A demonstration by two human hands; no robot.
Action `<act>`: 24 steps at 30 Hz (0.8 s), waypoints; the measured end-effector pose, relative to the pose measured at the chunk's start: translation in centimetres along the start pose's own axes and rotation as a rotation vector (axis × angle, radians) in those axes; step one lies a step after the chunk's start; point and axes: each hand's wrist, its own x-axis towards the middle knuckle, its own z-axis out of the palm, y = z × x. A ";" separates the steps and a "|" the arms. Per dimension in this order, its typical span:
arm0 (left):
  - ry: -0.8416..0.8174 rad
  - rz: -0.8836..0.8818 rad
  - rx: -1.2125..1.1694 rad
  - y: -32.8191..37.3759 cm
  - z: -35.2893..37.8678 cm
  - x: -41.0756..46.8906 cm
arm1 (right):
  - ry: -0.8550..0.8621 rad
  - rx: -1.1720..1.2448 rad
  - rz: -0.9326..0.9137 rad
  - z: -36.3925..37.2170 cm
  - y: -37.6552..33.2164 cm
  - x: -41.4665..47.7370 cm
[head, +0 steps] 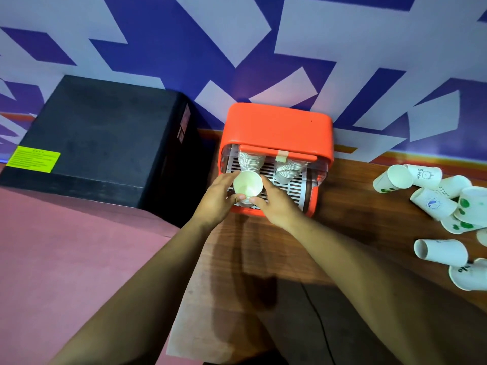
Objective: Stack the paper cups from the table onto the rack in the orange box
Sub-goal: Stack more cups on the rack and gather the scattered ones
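The orange box (276, 127) stands on the wooden table against the wall, its front open over a white slatted rack (292, 189). Two stacks of paper cups stand on the rack, one at the back left (250, 160) and one at the back right (288, 169). Both hands hold one white paper cup (247, 186), mouth up, over the rack's front left. My left hand (217, 198) grips its left side and my right hand (276, 205) its right side. Several loose paper cups (437, 206) lie scattered on the table at the right.
A large black box (100, 146) with a yellow label sits left of the orange box, close to my left forearm. Bare wooden table (355, 246) lies between the orange box and the loose cups. A thin black cable (316, 312) runs across the near table.
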 end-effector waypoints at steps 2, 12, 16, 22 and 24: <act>0.008 -0.025 -0.038 0.1 0.0 -0.5 | -0.001 0.007 0.002 0.0 0.1 -0.2; 0.084 -0.007 -0.054 4.6 2.9 -5.9 | 0.074 -0.116 0.075 -7.3 4.9 -7.9; -0.014 0.069 -0.060 9.4 7.5 -5.3 | 0.152 -0.213 0.205 -13.4 9.8 -12.0; -0.232 0.211 -0.014 18.7 16.0 0.1 | 0.343 -0.269 0.316 -22.2 17.6 -14.9; -0.244 0.210 0.042 21.8 18.4 3.2 | 0.397 -0.260 0.372 -24.5 20.0 -14.6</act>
